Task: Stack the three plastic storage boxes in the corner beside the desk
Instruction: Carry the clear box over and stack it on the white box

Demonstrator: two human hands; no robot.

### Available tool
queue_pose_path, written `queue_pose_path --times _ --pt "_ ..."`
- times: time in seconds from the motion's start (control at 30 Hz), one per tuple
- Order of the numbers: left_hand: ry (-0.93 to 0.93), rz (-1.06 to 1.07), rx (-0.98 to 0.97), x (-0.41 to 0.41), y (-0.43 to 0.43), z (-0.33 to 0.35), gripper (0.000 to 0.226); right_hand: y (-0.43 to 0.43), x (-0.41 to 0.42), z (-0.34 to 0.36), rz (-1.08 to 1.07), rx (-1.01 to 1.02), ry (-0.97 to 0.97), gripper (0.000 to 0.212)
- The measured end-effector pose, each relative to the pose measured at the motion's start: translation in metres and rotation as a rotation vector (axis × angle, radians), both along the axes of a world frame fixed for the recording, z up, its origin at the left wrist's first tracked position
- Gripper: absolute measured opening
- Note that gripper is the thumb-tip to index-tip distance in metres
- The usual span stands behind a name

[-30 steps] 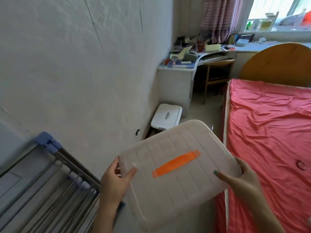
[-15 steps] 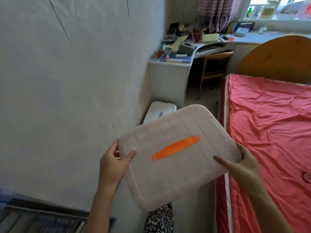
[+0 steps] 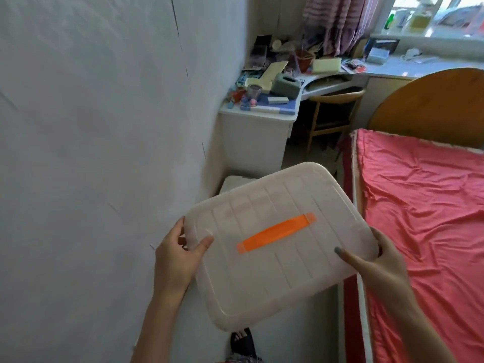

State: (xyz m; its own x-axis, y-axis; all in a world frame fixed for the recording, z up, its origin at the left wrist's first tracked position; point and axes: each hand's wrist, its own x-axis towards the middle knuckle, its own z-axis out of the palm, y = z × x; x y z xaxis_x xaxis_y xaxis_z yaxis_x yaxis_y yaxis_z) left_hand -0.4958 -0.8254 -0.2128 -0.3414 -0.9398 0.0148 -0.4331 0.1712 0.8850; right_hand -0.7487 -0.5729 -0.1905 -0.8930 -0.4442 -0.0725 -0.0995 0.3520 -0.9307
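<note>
Carried closer to the corner: lidded storage box (image 3: 277, 247) held aloft at both ends, left hand (image 3: 178, 258) and right hand (image 3: 377, 265) clamped on its rim, thumbs on top. Now hiding most of the white box (image 3: 234, 182) beside the desk (image 3: 256, 142) — lowering probably next.

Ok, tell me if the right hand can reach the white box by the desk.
Probably not: the right hand and left hand both grip the carried box, which covers most of the white box.
</note>
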Motion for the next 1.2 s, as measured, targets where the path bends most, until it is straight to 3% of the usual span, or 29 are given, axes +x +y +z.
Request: queue_pose_path --times 0.2,0.37,0.63,0.9,1.2 --pt "-0.035 -0.011 0.034 -0.055 -0.045 0.000 0.063 -0.047 -0.052 -0.006 -0.020 0.025 -0.018 0.080" --pt "-0.079 0.027 0.065 -0.095 -0.069 -0.008 0.069 -0.082 -0.105 -0.018 0.017 0.027 -0.017 0.066" --pt "-0.081 0.224 0.075 -0.169 -0.092 -0.018 0.073 -0.149 -0.211 -0.032 0.145 0.070 -0.036 0.082" --pt "-0.043 0.392 0.098 -0.242 -0.106 -0.012 0.063 -0.213 -0.311 -0.019 0.308 0.071 -0.002 0.076" --pt "-0.026 0.547 0.136 -0.279 -0.124 -0.016 0.070 -0.283 -0.367 -0.017 0.435 0.108 -0.005 0.071"
